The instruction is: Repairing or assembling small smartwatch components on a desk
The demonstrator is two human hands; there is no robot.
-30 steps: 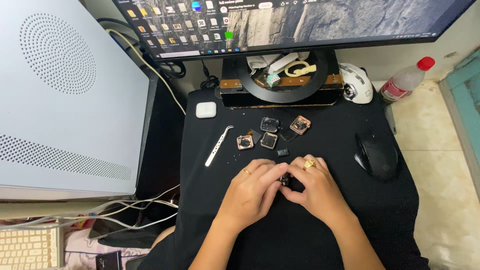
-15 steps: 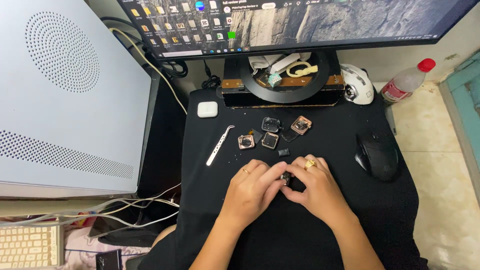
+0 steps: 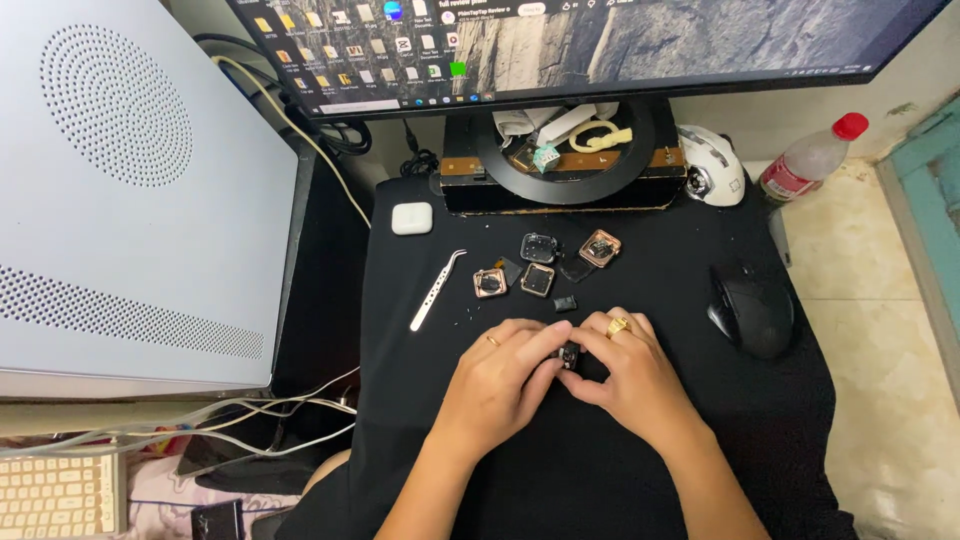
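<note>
Both hands meet at the middle of the black mat [image 3: 640,480]. The left hand [image 3: 497,383] and the right hand [image 3: 628,372] have their fingertips pressed together around a small dark part [image 3: 570,355]. Only a sliver of that part shows between the fingers; its shape and kind cannot be made out, and which fingers actually bear on it is hidden. Each hand wears a ring.

Just beyond the hands lies a loose cluster of small square watch cases: a copper-toned case [image 3: 490,283], a second copper-toned case [image 3: 537,279], a dark case [image 3: 538,247] and a rose-toned case [image 3: 599,248]. A small black piece [image 3: 565,303] lies nearest the knuckles. Their inner contents are too small to read.

White tweezers [image 3: 437,290] lie to the left of the cluster, apart from both hands. A white earbud case [image 3: 411,218] sits further back. A black mouse [image 3: 752,310] rests to the right, well apart from the right hand.

The monitor [image 3: 600,40] is cut off at the top edge. The items in its round stand base [image 3: 565,160] are jumbled and hard to tell apart. A plastic bottle [image 3: 812,160] lies at the right, and a white computer tower [image 3: 120,190] fills the left.
</note>
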